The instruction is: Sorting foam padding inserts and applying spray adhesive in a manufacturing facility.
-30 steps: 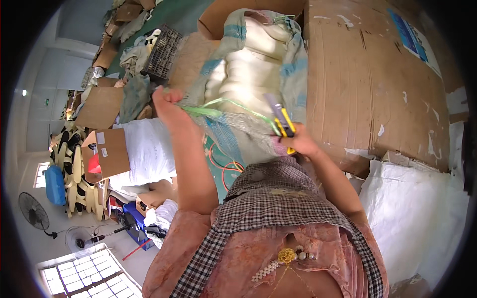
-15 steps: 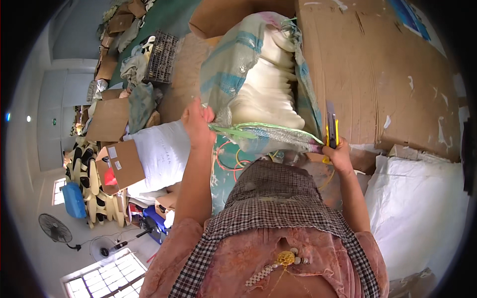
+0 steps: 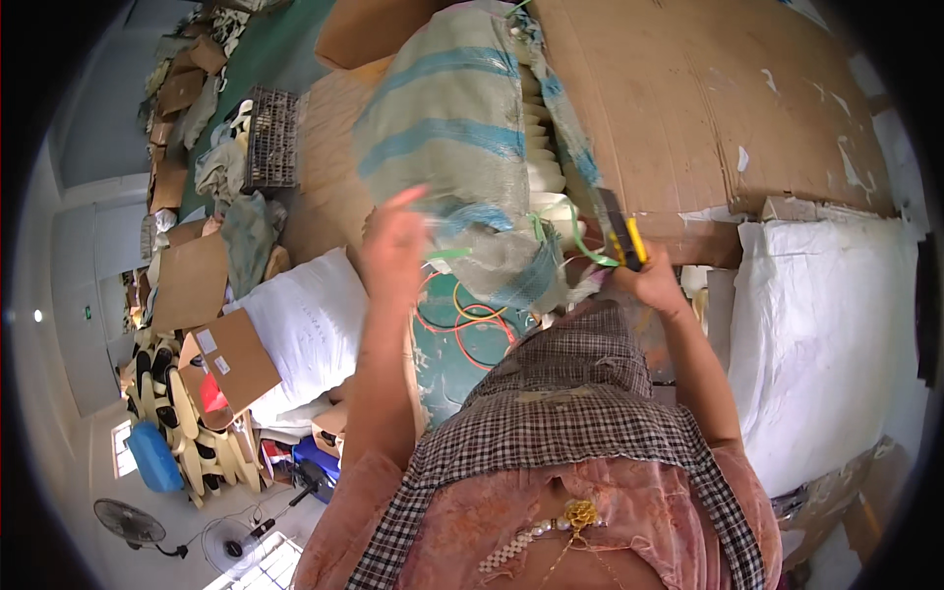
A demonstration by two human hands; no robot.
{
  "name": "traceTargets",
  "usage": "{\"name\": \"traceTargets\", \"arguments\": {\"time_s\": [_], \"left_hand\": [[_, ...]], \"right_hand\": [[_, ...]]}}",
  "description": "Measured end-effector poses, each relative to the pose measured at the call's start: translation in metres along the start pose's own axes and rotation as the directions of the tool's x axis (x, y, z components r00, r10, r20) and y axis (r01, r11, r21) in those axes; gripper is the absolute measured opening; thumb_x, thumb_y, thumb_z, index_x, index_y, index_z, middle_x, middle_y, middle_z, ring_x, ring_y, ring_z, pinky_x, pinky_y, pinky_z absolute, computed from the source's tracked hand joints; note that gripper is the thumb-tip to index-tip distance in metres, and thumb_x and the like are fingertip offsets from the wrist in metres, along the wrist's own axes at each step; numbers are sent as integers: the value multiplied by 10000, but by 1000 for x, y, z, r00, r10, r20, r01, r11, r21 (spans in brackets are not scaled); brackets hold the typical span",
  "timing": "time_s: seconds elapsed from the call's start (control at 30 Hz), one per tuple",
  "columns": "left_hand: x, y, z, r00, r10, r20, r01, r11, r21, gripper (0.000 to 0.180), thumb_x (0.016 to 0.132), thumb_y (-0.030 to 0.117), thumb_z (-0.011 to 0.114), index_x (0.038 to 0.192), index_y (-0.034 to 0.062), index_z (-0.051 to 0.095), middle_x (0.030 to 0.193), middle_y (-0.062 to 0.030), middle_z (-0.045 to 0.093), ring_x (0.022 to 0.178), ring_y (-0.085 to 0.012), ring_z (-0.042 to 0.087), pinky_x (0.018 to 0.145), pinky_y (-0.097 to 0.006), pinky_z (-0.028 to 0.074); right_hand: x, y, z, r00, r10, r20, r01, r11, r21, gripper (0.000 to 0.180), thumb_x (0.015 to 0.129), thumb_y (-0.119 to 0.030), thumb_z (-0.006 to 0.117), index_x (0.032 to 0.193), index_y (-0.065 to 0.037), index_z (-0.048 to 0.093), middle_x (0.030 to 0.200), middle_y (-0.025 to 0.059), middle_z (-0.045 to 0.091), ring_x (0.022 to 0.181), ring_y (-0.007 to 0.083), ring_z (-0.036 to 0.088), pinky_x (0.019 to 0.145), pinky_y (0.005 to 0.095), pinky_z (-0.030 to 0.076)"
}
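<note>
A grey-green woven sack (image 3: 433, 103) with blue stripes stands in front of me, its slit side showing stacked cream-white pieces (image 3: 544, 169). My right hand (image 3: 649, 280) is closed round a yellow and black utility knife (image 3: 623, 232), its tip pointing up beside the sack's right edge. A bright green strip (image 3: 578, 236) curls from the sack's mouth to that hand. Over the sack's near left corner, my left hand (image 3: 393, 251) is smeared by motion, so its grip cannot be told. Another short green piece (image 3: 450, 254) shows right beside it.
Large brown cardboard (image 3: 678, 108) lies to the right, above a white wrapped bundle (image 3: 821, 344). At left are a white sack (image 3: 320, 320), an opened carton (image 3: 236, 359) and a dark crate (image 3: 272, 138). Orange and red cords (image 3: 472, 329) lie on the green floor.
The sack's front flap has swung over more of the cream-white pieces. My left hand has come away from the taut green-edged rim; my right hand and the knife have shifted slightly left and nearer the sack.
</note>
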State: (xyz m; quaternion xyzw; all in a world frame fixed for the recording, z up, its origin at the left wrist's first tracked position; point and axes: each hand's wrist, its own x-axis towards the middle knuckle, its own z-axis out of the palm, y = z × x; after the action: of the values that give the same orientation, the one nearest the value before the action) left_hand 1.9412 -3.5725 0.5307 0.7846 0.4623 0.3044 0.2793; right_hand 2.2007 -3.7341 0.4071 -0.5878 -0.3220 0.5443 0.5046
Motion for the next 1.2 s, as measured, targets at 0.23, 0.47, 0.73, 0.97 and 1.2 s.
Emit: {"name": "traceTargets", "arguments": {"time_s": [0.23, 0.47, 0.73, 0.97, 1.2], "left_hand": [[14, -38, 79, 800, -116, 589, -286, 789, 544, 190, 810, 190, 502, 683, 68, 573, 709, -152, 615, 714, -332, 597, 774, -477, 412], [14, -38, 23, 951, -159, -264, 235, 929, 287, 239, 790, 144, 535, 602, 20, 455, 510, -109, 484, 470, -252, 476, 462, -365, 370], [31, -41, -67, 443, -762, -472, -150, 456, -877, 310, 813, 214, 412, 558, 159, 244, 477, 1, 242, 469, -163, 279, 528, -328, 309], [101, 26, -116, 399, -676, -619, -300, 542, -785, 316, 784, 222, 440, 541, 162, 246, 476, 3, 228, 468, -159, 256, 519, -310, 291], [110, 68, -54, 803, -489, -342, -183, 343, -921, 324, 786, 191, 453, 531, 151, 258, 476, -3, 237, 491, -147, 250, 525, -296, 250]], "right_hand": [[73, -19, -19, 946, 213, -245, -153, 958, 241, 135, 692, -59, 628, 808, -2, 589, 649, -8, 533, 561, 57, 481, 464, 229, 383], [234, 6, 61, 953, 229, -197, -300, 790, -535, 642, 578, -468, 759, 862, 87, 609, 794, 202, 632, 749, 255, 634, 650, 387, 495], [245, 20, 64, 855, 512, -82, -269, 574, 774, 273, 714, -14, 560, 975, 58, 522, 802, 142, 559, 690, 268, 587, 645, 372, 496], [205, -116, 38, 968, 241, -72, -91, 602, 793, 228, 722, -16, 541, 939, 19, 481, 780, 71, 518, 716, 194, 542, 640, 333, 477], [186, -81, -130, 981, 124, -151, 54, 569, 820, 233, 754, -85, 523, 954, 36, 522, 940, 162, 602, 870, 286, 596, 786, 418, 503]]}}
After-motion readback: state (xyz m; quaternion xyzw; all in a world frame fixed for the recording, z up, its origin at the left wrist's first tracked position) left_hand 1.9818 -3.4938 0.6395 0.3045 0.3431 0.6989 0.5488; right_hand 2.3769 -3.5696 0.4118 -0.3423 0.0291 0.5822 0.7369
